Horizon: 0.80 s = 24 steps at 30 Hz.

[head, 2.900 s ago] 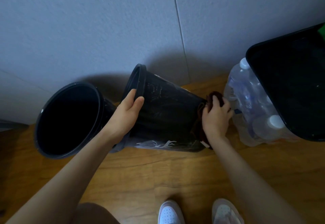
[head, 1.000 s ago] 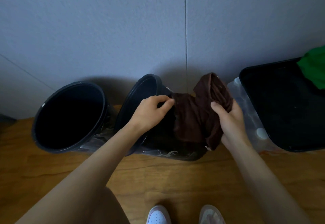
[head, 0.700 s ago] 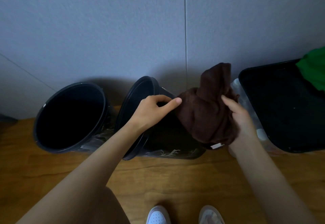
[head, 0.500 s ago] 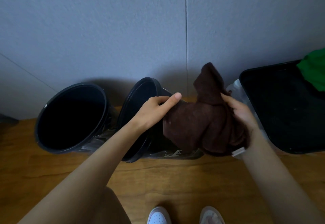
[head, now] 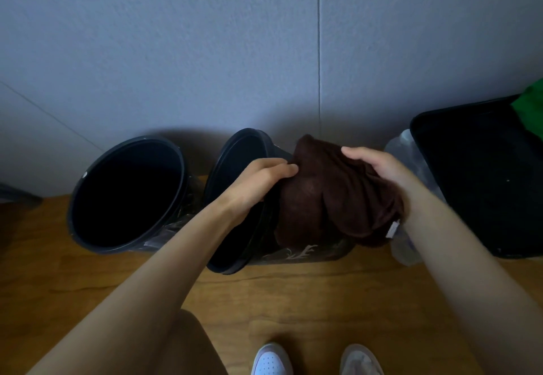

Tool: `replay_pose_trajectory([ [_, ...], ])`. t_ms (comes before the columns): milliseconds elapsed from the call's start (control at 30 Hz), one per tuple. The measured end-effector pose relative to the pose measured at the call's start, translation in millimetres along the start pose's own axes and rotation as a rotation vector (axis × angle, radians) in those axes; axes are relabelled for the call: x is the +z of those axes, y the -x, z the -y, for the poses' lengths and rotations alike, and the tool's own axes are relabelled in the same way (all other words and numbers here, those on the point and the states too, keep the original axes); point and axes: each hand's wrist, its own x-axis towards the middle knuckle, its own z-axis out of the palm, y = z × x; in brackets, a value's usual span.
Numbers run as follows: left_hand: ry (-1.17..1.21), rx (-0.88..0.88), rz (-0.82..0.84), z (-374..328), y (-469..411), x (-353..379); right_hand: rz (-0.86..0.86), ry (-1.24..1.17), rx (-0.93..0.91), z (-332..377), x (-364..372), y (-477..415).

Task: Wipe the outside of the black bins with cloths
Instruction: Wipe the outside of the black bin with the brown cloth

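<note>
Both hands grip the brown cloth point(head: 332, 195) bunched over the tipped black bin point(head: 252, 198), which lies on the wooden floor point(head: 293, 301) with its mouth toward nine o'clock. The left hand point(head: 258, 180) pinches the cloth's edge and the right hand point(head: 379, 168) clasps its far side. The step looks like regathering the cloth; next it must be pressed flat on the bin's wall.

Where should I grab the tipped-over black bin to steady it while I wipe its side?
Grip the tipped bin by its rolled rim, coming from above on the left. It lies with its mouth facing left, and the brown cloth covers its side.
</note>
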Motion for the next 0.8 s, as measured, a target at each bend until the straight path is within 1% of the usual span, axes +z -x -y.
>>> replay_pose_trajectory([
  [67, -0.011, -0.002, -0.054, 1.2, -0.2, -2.8, -0.019, 0.278, 0.100, 7.6, -10.9, 6.1],
  [133, -0.027, -0.006, -0.086, 2.8, -1.8, -4.0, 0.002, 0.571, 0.190, 14.1, -21.8, 10.6],
  [167, -0.026, -0.003, -0.098, 3.0, -1.8, -4.2, 0.030, 0.669, 0.230, 17.4, -26.9, 13.4],
  [200, -0.025, 0.001, -0.111, 3.5, -1.8, -5.2, 0.054, 0.710, 0.259, 19.4, -30.7, 16.4],
  [267, -0.024, 0.006, -0.140, 4.6, -2.7, -8.2, 0.098, 0.696, 0.264, 19.7, -37.0, 21.4],
  [333, -0.016, 0.014, -0.151, 5.5, -1.6, -10.3, 0.086, 0.604, 0.174, 12.7, -45.5, 20.7],
  [367, -0.020, 0.017, -0.148, 5.3, -1.3, -9.7, 0.050, 0.523, 0.098, 7.6, -48.7, 19.0],
  [433, -0.055, 0.021, -0.144, 4.4, -1.0, -7.8, 0.007, 0.274, -0.040, -1.7, -54.5, 14.3],
  [533, -0.092, 0.040, -0.147, 4.7, -1.7, -6.6, 0.001, -0.121, -0.162, -8.7, -59.4, 7.7],
  [567, -0.102, 0.047, -0.153, 5.1, -2.2, -6.6, -0.018, -0.200, -0.184, -8.2, -59.9, 6.6],
  [600, -0.102, 0.047, -0.162, 5.2, -2.5, -6.5, -0.040, -0.224, -0.191, -6.3, -57.4, 7.6],
  [633, -0.099, 0.047, -0.171, 5.5, -3.0, -6.6, -0.046, -0.188, -0.190, -4.7, -55.2, 9.0],
  [700, -0.091, 0.051, -0.192, 7.3, -5.0, -8.0, -0.044, 0.025, -0.134, 0.8, -47.2, 11.9],
  [733, -0.088, 0.050, -0.197, 7.5, -5.3, -8.4, -0.091, 0.154, -0.100, 3.8, -42.4, 12.5],
  [800, -0.095, 0.050, -0.201, 7.4, -5.4, -7.5, -0.244, 0.349, -0.045, 8.8, -43.7, 7.7],
])
